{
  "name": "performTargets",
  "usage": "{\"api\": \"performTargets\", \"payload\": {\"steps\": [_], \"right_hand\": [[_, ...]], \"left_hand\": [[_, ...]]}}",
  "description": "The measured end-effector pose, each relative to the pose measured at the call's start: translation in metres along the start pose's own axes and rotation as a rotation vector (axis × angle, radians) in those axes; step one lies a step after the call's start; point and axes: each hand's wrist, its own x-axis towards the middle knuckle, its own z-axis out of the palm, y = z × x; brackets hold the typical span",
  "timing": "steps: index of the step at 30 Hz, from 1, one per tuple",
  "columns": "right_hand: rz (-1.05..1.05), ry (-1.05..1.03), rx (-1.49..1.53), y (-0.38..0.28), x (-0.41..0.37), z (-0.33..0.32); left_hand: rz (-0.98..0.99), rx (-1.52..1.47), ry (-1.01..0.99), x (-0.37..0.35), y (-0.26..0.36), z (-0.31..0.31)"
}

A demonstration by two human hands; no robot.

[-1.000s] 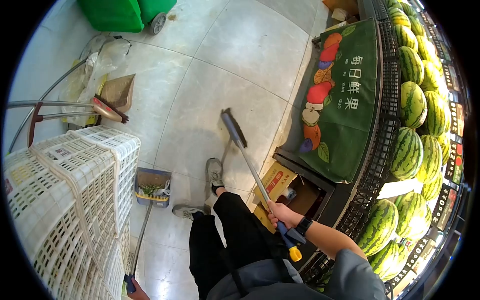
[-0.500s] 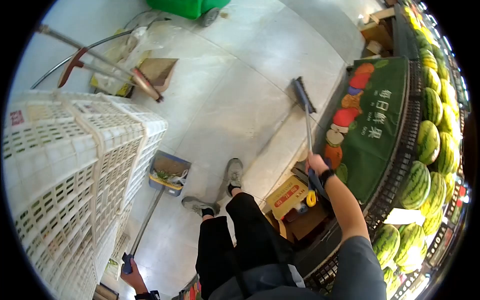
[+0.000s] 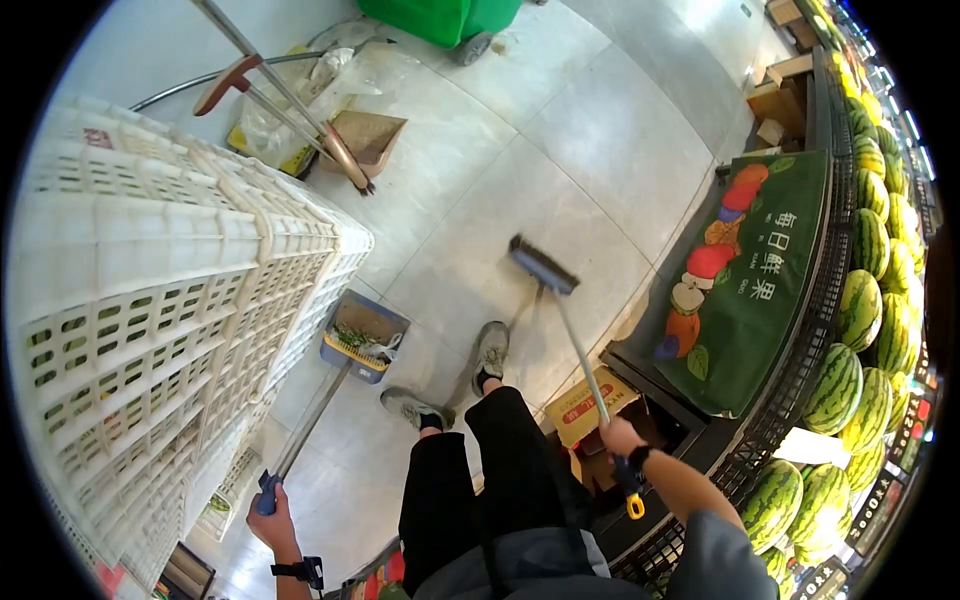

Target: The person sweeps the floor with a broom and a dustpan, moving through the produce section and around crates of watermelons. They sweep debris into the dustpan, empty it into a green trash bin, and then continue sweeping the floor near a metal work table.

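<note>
My right hand (image 3: 622, 437) is closed round the handle of a broom (image 3: 573, 335), whose dark, wide brush head (image 3: 543, 265) rests on the tiled floor in front of my feet. In my left hand (image 3: 273, 520) is the dark grip of a long-handled dustpan (image 3: 364, 371). Its blue-grey pan with a yellow edge lies on the floor left of my shoes, holding green scraps and a bit of pale plastic. Beside the broom handle, near my right hand, is an open cardboard box (image 3: 592, 408) under the display.
White plastic crates (image 3: 150, 290) are stacked high on the left. A second broom and dustpan (image 3: 370, 143) stand by the wall with plastic bags. A green wheeled bin (image 3: 432, 18) is at the top. Watermelons (image 3: 833, 386) line the right-hand stand above a green printed cover (image 3: 745, 300).
The broom head has moved left and nearer my feet, away from the stand. My right hand has come down slightly. The dustpan remains on the floor beside the crates as my view shifts.
</note>
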Motion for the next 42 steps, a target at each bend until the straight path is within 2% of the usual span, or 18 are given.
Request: {"api": "performTargets", "payload": {"steps": [3,5,8,10,12,14,15,18,21,24,25,26,27,28,29,32,37,42], "right_hand": [[0.040,-0.123,0.225,-0.019,-0.051,-0.016],[0.143,-0.219,0.403,-0.062,-0.087,-0.048],[0.058,-0.146,0.473,-0.095,-0.089,-0.066],[-0.051,-0.047,0.361,-0.102,-0.045,-0.062],[-0.646,0.509,-0.215,-0.101,0.037,-0.043],[-0.166,0.163,0.130,-0.188,0.062,-0.090],[-0.126,0.094,0.154,-0.240,0.050,-0.127],[-0.301,0.218,0.051,-0.298,0.144,-0.124],[-0.411,0.204,-0.070,-0.346,0.144,-0.119],[-0.326,0.082,-0.039,-0.350,0.134,-0.105],[-0.592,0.212,-0.360,-0.325,0.136,-0.091],[-0.622,0.183,-0.393,-0.303,0.133,-0.086],[-0.406,0.164,-0.171,-0.289,0.116,-0.088],[-0.405,0.139,-0.234,-0.267,0.114,-0.086],[-0.358,0.109,-0.239,-0.275,0.065,-0.117],[-0.370,0.037,-0.248,-0.254,0.048,-0.137],[-0.436,0.115,-0.203,-0.259,0.064,-0.130],[-0.521,0.175,-0.087,-0.315,0.090,-0.108]], "left_hand": [[-0.007,0.032,0.003,0.000,-0.002,-0.002],[0.006,0.054,0.018,0.000,-0.012,0.001],[0.000,0.050,0.035,-0.001,-0.015,0.001],[0.001,0.052,0.044,-0.001,-0.009,-0.001],[-0.011,0.055,0.044,0.000,-0.008,-0.001],[-0.039,0.059,0.036,-0.003,-0.012,-0.001],[-0.025,0.073,0.050,-0.003,-0.009,-0.001],[-0.010,0.093,0.076,-0.002,-0.001,-0.001],[-0.037,0.089,0.056,-0.003,-0.001,-0.005],[-0.059,0.092,0.055,-0.002,0.003,-0.004],[-0.065,0.093,0.061,-0.001,0.003,-0.003],[-0.073,0.095,0.066,-0.001,0.002,-0.003],[-0.074,0.083,0.057,-0.001,0.002,-0.003],[-0.076,0.073,0.050,0.000,0.001,-0.003],[-0.077,0.064,0.041,0.000,0.000,-0.004],[-0.051,0.098,0.036,0.001,-0.001,-0.006],[-0.052,0.089,0.034,0.000,0.005,-0.008],[-0.068,0.055,0.038,-0.001,-0.001,-0.005]]}}
